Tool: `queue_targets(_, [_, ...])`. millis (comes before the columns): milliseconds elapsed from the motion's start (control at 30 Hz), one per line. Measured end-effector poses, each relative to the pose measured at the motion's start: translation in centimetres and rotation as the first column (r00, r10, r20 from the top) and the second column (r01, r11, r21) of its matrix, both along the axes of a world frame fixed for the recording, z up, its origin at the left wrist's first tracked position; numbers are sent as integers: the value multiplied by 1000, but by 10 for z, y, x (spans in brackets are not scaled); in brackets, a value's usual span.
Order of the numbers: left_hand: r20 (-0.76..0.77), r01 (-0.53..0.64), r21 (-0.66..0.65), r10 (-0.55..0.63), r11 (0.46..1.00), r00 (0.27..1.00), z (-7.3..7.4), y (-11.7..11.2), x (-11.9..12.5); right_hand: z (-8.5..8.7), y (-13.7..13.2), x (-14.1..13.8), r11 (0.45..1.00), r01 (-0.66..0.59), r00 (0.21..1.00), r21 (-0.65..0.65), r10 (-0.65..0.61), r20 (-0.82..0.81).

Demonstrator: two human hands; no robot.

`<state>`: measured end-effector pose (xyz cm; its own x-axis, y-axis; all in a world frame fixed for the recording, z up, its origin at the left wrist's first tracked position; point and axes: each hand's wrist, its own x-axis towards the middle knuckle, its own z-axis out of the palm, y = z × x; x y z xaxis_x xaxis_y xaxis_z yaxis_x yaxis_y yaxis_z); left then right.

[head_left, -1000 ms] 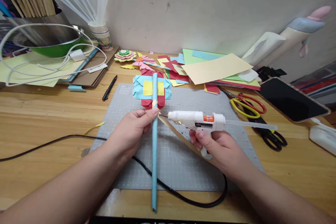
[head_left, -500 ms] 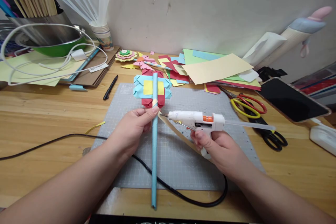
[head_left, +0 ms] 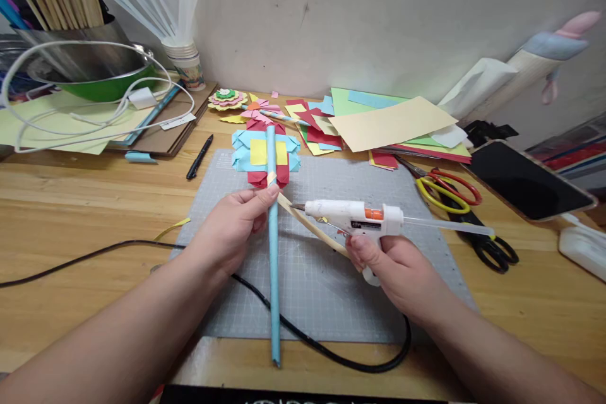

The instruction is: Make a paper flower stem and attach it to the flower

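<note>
My left hand (head_left: 237, 227) pinches a long light-blue paper tube (head_left: 273, 265) that lies along the grey cutting mat (head_left: 331, 303). A folded paper piece in blue, red and yellow (head_left: 265, 154) sits at the tube's far end. My right hand (head_left: 392, 271) grips a white hot glue gun (head_left: 355, 218), its nozzle pointing left, close to the tube just beside my left fingertips. A tan paper strip (head_left: 310, 227) runs from the tube toward my right hand. The gun's black cord (head_left: 322, 347) loops over the mat's near edge.
Sheets of coloured paper (head_left: 388, 123) and paper flowers (head_left: 237, 104) lie behind the mat. Scissors (head_left: 454, 199) and a dark phone (head_left: 521, 183) lie to the right. A black pen (head_left: 199, 156), white cable (head_left: 95, 120), metal bowl of sticks (head_left: 71, 31) and cup of glue sticks (head_left: 187, 63) are at left.
The blue tube and its folded paper piece have shifted a little to the left and away from me, my left hand with them. The glue gun has stayed nearly in place.
</note>
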<state>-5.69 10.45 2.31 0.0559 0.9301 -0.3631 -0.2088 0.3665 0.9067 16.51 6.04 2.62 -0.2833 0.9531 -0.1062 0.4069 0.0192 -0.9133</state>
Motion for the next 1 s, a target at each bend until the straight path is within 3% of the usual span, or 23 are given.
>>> queue_targets(1000, [-125, -35, -24, 32, 999, 992, -9, 9, -7, -5, 1, 2, 999, 45, 987, 9, -46, 155])
